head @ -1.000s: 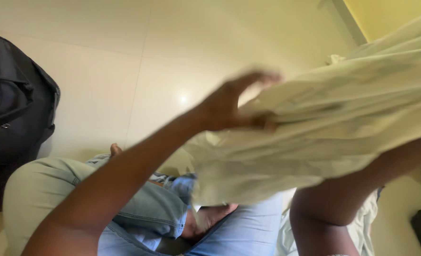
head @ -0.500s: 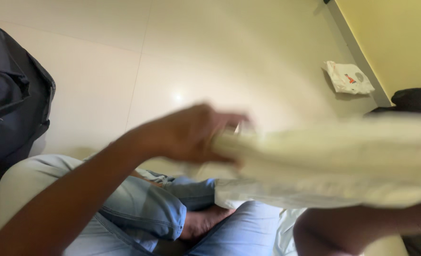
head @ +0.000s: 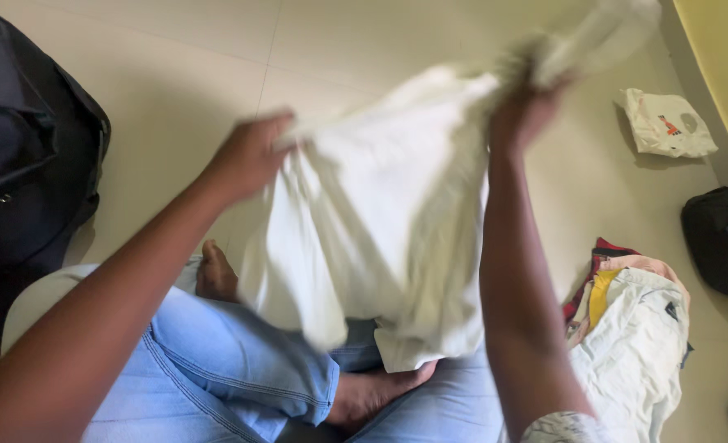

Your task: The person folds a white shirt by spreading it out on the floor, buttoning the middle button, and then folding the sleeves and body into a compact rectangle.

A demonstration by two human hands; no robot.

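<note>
Head view looks down on a person sitting cross-legged on a pale tiled floor [head: 364, 49], both hands raised and holding one cream-white garment [head: 380, 221] spread between them above the lap. The left hand [head: 245, 156] is closed on one top edge of the cloth, and the right hand [head: 524, 115] is clenched around the other end, held a little higher, where the fabric bunches and blurs up toward the top of the frame. The garment hangs slack from those two grips, its lower hem falling just above the bare feet [head: 372, 394] and the folded legs in light blue jeans [head: 233, 369]. Handling this well, as I judge it, calls for pinching the cloth at matching points such as shoulders or seams, keeping the two hands level and drawn apart so the fabric falls flat, and lifting it high enough that the hem does not drag over the knees. By count: one garment in hand, two hands on it, one small heap of mixed clothes [head: 635, 344] on the floor to the right with red, yellow and white pieces, one crumpled white plastic bag [head: 668, 123] near the wall, one large black bag [head: 27, 189] at the left, and one smaller black bag [head: 721, 242] at the right edge.
</note>
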